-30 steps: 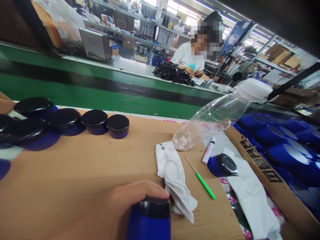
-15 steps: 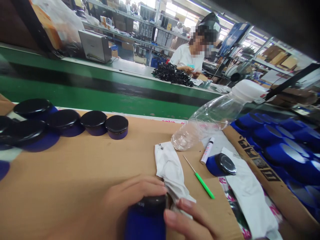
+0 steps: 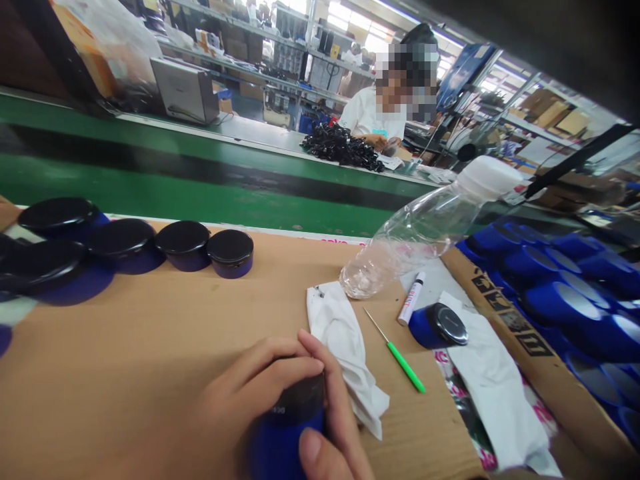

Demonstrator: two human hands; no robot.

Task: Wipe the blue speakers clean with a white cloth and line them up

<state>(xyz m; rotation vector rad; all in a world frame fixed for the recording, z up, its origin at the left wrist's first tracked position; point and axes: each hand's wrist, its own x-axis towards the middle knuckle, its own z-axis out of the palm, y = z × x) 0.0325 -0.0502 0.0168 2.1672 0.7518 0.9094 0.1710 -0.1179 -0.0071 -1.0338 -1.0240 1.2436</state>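
A blue cylinder with a black top (image 3: 287,423) is between my hands near the bottom of the view, with small light lettering on its dark band. My left hand (image 3: 255,383) curls over its top from the left. From the right, my right hand (image 3: 340,427) wraps its side, thumb in front, and its fingertips meet the left ones at the top. Just beyond lies a crumpled white cloth (image 3: 345,347). A thin pick with a green handle (image 3: 405,367) rests to the right, near a white paint marker (image 3: 413,299) and another blue cylinder (image 3: 435,327) tipped on its side.
A clear plastic bottle (image 3: 415,233) leans at the right. Several black-topped blue cylinders (image 3: 230,253) line the cardboard's far left. A carton (image 3: 500,313) of blue cylinders stands right. Beyond the green belt (image 3: 200,180), a person (image 3: 377,110) handles something beside a black pile (image 3: 340,148).
My right hand has moved in from the right and closed around the blue cylinder. My left hand stays over its top. The view has shifted slightly.
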